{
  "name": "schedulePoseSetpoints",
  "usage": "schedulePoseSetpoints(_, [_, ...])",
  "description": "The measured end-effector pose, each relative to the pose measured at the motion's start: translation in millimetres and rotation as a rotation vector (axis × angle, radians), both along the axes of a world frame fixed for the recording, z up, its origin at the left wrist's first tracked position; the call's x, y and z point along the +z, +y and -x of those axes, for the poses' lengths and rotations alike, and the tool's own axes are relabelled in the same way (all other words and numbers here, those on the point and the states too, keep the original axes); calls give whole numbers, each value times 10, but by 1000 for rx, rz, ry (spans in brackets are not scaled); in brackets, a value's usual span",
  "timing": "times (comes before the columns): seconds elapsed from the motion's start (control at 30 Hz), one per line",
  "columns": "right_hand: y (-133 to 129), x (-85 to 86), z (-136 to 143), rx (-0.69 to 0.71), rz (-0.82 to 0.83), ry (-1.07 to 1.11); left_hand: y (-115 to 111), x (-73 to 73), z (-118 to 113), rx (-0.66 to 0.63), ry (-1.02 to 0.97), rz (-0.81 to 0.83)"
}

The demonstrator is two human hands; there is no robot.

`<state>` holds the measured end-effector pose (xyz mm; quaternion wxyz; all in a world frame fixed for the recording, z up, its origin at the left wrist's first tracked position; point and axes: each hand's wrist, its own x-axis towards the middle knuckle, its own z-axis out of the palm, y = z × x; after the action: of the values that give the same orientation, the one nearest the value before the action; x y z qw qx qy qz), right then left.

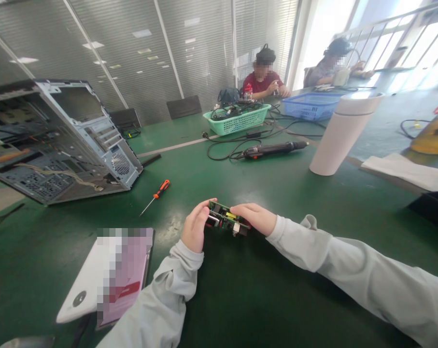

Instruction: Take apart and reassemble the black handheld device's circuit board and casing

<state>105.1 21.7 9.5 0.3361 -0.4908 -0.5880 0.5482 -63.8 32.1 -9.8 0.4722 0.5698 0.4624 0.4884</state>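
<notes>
Between my two hands is a small green circuit board [224,217] carrying black, yellow and silver parts. My left hand [196,227] grips its left end, with the thumb on the near side and the fingers behind. On the right end my right hand [257,217] has its fingers closed over the board's edge; part of the board is hidden under them. An orange and black screwdriver [162,188] lies on the green table [190,169], beyond and left of my left hand.
An open computer case [84,145] stands at the left. Farther back are a black electric screwdriver [273,150] with its cord, a green basket [236,123] of cables and a blue basket [311,106]. A pale tumbler [344,135] stands right. Two people sit across the table.
</notes>
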Motion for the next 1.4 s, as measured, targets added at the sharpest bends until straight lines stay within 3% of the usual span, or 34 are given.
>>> schedulePoseSetpoints(0.27, [7, 19, 0, 105, 236, 78, -23, 59, -24, -13, -9, -25])
schedulePoseSetpoints(0.5, [6, -21, -62, 188, 92, 85, -64, 104, -71, -45, -18, -40])
schedulePoseSetpoints(0.6, [34, 0, -51, 200, 255, 144, -58, 76, -51, -79, 6, -64])
schedulePoseSetpoints(0.77, [57, 6, -59, 247, 492, 461, -13, 6, -8, -118, 3, -40])
schedulePoseSetpoints(0.93, [61, -79, -140, 216, 633, 789, 26, 2, -5, -78, 12, 3])
schedulePoseSetpoints(1.1, [55, -114, -172, 155, 678, 945, 42, -24, -1, -64, -13, 17])
schedulePoseSetpoints(1.4, [-11, 188, -176, -111, 502, 668, 48, -48, -2, -56, -30, 26])
